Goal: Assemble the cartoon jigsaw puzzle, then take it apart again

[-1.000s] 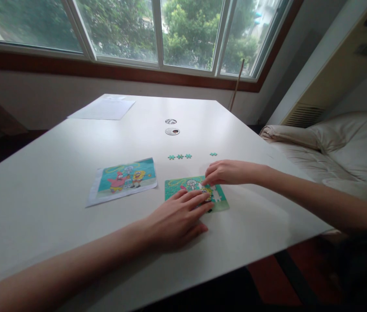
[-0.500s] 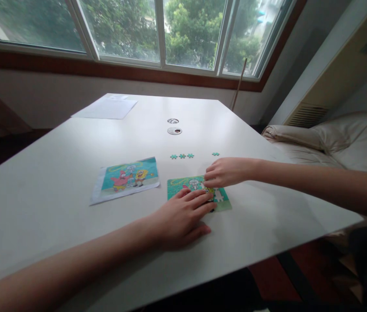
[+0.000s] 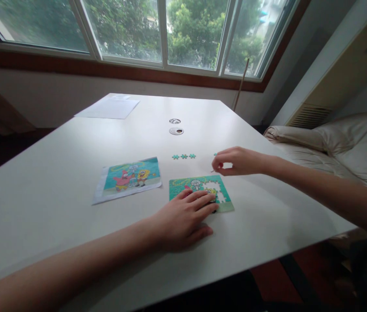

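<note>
A cartoon jigsaw puzzle (image 3: 225, 207) lies on the white table, with a white gap in its upper right part. My left hand (image 3: 186, 219) rests flat across the puzzle's lower middle, fingers spread, hiding part of the picture. Raised just beyond the puzzle's upper right corner, my right hand (image 3: 233, 161) pinches a small puzzle piece (image 3: 212, 171) between thumb and forefinger; only its thin edge shows. A loose green piece (image 3: 215, 154) is partly hidden behind that hand. Three more green pieces (image 3: 183, 156) form a row above the puzzle.
Left of the puzzle lies a printed sheet (image 3: 131, 177) with the same cartoon scene. Two round inserts (image 3: 176, 131) sit farther back on the white table (image 3: 56, 195). White papers (image 3: 108, 108) lie at the far left corner. A pale leather sofa (image 3: 339, 138) stands at the right.
My right hand has lifted off the puzzle and moved up and right with a piece pinched in it, uncovering the gap. My left hand stays flat on the puzzle.
</note>
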A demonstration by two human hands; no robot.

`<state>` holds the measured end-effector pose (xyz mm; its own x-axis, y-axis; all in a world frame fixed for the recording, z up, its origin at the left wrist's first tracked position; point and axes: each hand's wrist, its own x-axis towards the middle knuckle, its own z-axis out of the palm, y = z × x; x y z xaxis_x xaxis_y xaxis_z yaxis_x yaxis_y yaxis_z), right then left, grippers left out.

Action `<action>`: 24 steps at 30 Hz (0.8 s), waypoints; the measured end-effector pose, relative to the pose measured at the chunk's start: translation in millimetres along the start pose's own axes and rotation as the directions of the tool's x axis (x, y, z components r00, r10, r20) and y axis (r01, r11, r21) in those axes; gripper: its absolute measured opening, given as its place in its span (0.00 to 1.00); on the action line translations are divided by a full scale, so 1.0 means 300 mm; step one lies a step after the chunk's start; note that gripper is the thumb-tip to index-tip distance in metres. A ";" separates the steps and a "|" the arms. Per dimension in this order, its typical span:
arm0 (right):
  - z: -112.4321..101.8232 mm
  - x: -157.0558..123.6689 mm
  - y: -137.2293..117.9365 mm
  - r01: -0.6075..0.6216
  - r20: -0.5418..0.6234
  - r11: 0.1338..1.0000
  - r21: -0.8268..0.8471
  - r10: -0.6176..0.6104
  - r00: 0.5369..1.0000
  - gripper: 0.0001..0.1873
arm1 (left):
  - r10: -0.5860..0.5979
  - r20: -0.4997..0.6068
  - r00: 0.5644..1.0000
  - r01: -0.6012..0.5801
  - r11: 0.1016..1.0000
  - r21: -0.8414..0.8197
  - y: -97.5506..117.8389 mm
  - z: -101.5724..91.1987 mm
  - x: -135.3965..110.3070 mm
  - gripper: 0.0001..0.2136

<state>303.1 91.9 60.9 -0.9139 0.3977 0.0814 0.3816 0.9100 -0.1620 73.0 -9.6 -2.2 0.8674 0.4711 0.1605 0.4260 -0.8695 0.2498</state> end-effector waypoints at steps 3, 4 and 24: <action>-0.025 -0.059 0.041 -0.226 0.005 0.958 0.179 0.229 0.973 0.11 | -0.005 0.002 1.000 0.005 1.000 0.002 0.003 -0.003 0.000 0.21; -0.025 -0.078 0.056 -0.291 0.065 0.930 0.222 0.284 0.957 0.13 | -0.004 0.001 1.000 0.004 1.000 0.003 0.004 -0.004 0.000 0.21; 0.093 -0.087 0.201 -0.419 -0.067 0.896 0.149 0.432 0.900 0.12 | -0.026 -0.010 1.000 0.026 1.000 0.007 0.007 -0.004 -0.001 0.21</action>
<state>346.0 133.3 21.6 -0.6481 0.7584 0.0690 0.7040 0.6312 -0.3255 73.4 -11.4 -0.5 0.8534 0.4949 0.1636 0.4502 -0.8581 0.2468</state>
